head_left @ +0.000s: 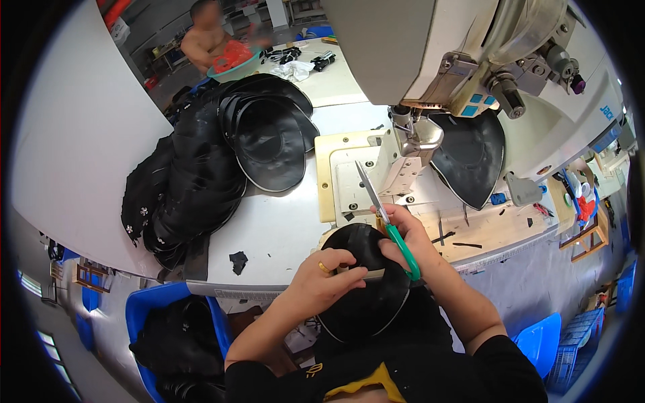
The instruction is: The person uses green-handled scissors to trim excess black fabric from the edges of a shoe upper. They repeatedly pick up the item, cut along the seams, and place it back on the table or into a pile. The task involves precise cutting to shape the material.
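A black oval leather-like piece [368, 310] with a thin pale edge lies close to my body, below the sewing machine bed. My left hand [321, 283], a gold ring on one finger, is closed at its upper left part. Between the left fingertips is a narrow pale strip [375, 274] that lies across the black piece. My right hand [413, 240] grips green-handled scissors [401, 250], their blades pointing up toward the machine. The right thumb and fingers also rest near the black piece's upper right edge.
The sewing machine head [420, 131] hangs over its cream bed [327, 185]. Stacked black pieces [269, 144] fill the table's left; another black panel [470, 154] lies right. Dark scraps [238, 262] lie about. A blue bin [138, 316] stands lower left. Another person [201, 43] works beyond.
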The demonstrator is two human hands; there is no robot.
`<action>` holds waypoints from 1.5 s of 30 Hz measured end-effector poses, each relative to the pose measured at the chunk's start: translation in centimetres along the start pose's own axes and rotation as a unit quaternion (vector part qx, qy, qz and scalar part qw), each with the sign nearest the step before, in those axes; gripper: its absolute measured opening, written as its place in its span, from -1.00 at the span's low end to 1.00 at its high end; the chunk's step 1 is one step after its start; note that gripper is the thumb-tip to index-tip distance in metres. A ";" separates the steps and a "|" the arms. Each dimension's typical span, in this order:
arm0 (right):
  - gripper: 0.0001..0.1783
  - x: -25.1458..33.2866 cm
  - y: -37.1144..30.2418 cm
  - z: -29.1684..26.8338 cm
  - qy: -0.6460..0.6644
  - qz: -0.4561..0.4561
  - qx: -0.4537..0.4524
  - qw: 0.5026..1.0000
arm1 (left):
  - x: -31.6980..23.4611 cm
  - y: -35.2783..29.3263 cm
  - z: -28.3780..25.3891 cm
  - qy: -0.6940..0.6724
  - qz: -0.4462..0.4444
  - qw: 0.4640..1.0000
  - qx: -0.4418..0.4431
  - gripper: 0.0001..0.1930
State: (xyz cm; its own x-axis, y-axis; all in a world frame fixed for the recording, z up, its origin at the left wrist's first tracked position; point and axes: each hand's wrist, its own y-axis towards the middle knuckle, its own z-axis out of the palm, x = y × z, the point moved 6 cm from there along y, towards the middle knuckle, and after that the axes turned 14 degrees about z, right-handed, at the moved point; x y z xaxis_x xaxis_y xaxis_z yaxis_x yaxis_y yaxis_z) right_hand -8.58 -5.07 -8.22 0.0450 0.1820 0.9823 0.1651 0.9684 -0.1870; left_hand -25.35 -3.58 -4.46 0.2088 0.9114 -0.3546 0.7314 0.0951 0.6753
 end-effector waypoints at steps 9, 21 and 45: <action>-0.42 1.4 -0.6 -0.3 -0.079 -0.054 -0.016 0.995 | 0.8 0.1 -0.5 -0.141 -0.057 0.986 -0.064 -0.80; -0.33 2.0 -8.1 2.1 -0.101 -0.072 -0.080 0.989 | 1.0 0.8 -0.2 -0.195 -0.157 0.963 -0.101 -0.87; -0.36 -1.1 -3.2 3.8 0.077 -0.079 -0.047 0.993 | -0.2 1.2 -1.0 0.127 -0.116 0.984 -0.043 -0.75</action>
State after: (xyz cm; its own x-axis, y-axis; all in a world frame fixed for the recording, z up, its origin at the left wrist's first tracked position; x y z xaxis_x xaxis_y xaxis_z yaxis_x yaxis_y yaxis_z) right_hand -12.86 -7.76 -8.61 0.1593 -0.0068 0.9872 0.2724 0.9615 -0.0373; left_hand -25.21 -3.28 -2.95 -0.1352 0.9308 -0.3397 0.6803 0.3365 0.6511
